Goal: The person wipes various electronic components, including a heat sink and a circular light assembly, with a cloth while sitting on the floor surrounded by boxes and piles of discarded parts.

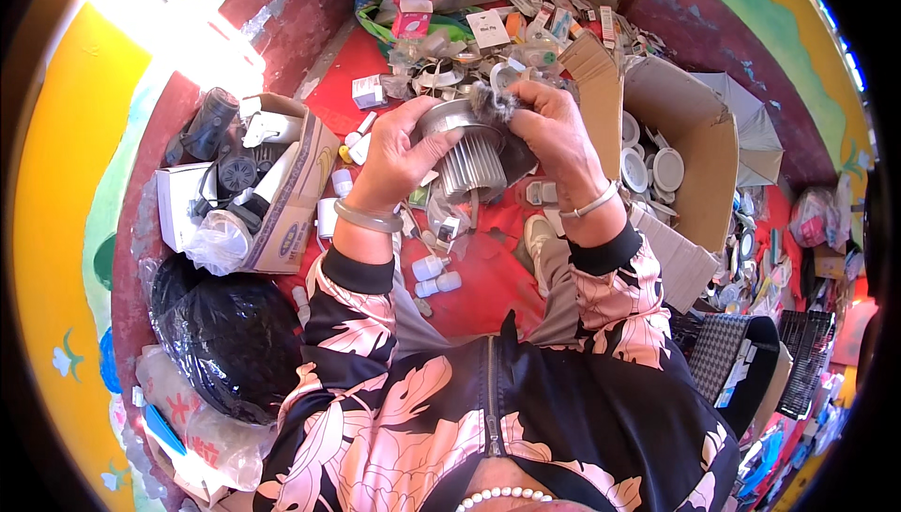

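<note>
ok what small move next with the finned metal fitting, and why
Perhaps wipe the metal fitting with the grey fuzzy wad: the right hand seems to pinch it by the rim, while the left hand grips the opposite side.

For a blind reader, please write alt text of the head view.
A person's left hand grips a silver finned metal part while the right hand holds a fuzzy grey wad at its rim. Around: cluttered red floor, cardboard boxes and a black bag.
</note>
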A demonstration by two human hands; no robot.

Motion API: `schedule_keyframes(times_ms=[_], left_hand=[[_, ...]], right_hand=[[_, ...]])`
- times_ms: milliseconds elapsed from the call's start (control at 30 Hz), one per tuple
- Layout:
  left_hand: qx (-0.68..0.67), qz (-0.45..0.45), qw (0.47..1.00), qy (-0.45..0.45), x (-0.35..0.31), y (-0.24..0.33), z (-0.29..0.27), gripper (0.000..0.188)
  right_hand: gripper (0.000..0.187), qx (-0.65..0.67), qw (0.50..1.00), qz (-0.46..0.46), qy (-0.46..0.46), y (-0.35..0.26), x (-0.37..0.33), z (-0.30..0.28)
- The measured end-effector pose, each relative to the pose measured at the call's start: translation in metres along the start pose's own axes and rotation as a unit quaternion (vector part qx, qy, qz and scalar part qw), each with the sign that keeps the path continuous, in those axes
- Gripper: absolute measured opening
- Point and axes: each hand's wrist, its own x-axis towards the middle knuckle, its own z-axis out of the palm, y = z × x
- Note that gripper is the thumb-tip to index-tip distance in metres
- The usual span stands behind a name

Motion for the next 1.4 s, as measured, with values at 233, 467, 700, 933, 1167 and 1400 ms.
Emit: schedule_keyframes(times_ms=[233,467,700,933,1167,1400], left_hand=[[-0.131,0.028,0.988,0.082,0.0,-0.003,-0.016,0.023],[-0.309,0.041,0.945,0.103,0.0,0.008,-0.013,0.032],[-0.284,0.024,0.953,0.106,0.002,0.004,-0.012,0.04],[-0.272,0.046,0.956,0.104,0.001,0.012,-0.017,0.039],[-0.314,0.073,0.938,0.125,-0.001,-0.008,-0.022,0.033],[-0.377,0.031,0.921,0.091,0.003,0.01,-0.011,0.035]], right_hand=[[0.019,0.25,0.958,-0.069,0.121,-0.001,0.018,-0.052],[0.024,0.205,0.976,0.011,-0.068,-0.009,0.006,-0.046],[0.033,0.19,0.971,0.045,-0.141,-0.016,-0.018,-0.007],[0.032,0.207,0.963,0.059,-0.162,-0.022,-0.017,-0.014],[0.022,-0.281,0.95,-0.123,0.056,0.001,0.003,-0.031],[0.017,0.011,0.999,0.038,0.014,-0.005,0.006,-0.05]])
